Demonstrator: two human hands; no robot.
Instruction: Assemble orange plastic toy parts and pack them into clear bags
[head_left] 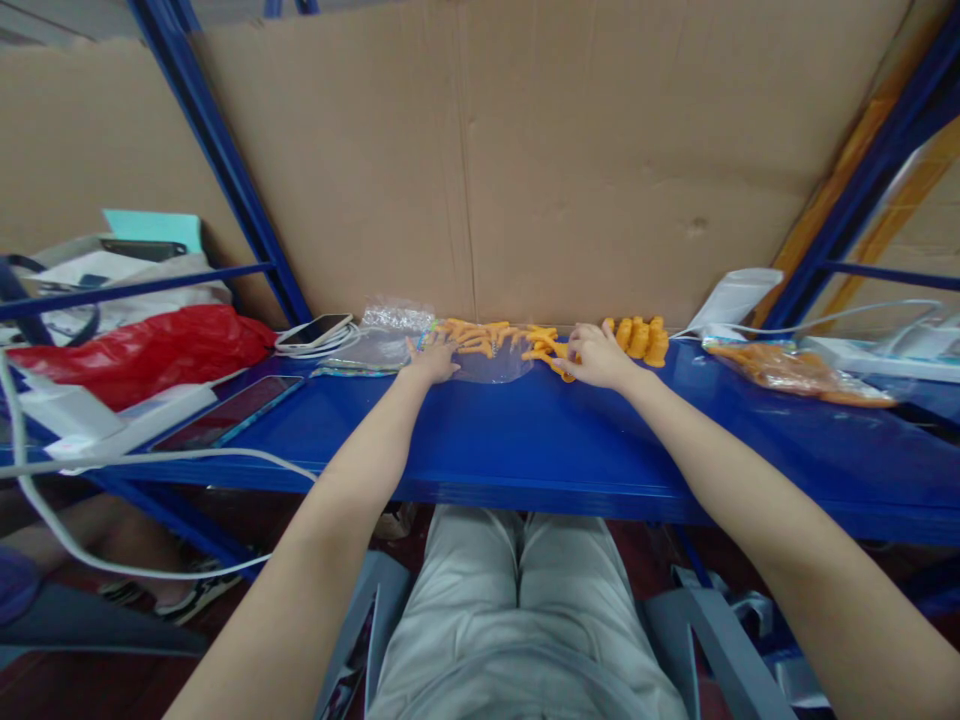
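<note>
My left hand [433, 360] lies with its fingers spread on a clear plastic bag [495, 368], beside a loose spread of small orange branching pieces [480, 335]. Farther right, my right hand [598, 357] has its fingers bent and closed around one of the orange pieces [562, 368]; its fingertips are partly hidden. Thicker, ridged orange pieces [642, 340] stand in a row just beyond the right hand. More clear plastic packaging [375, 345] lies left of my left hand.
On the blue table [510, 440] a phone [232, 410], a white power strip [142, 420] and a red bag [165, 350] lie left. A bag of orange pieces [795, 370] lies right. Cardboard [562, 160] closes the back between blue posts. A white cable [247, 455] hangs at the front left.
</note>
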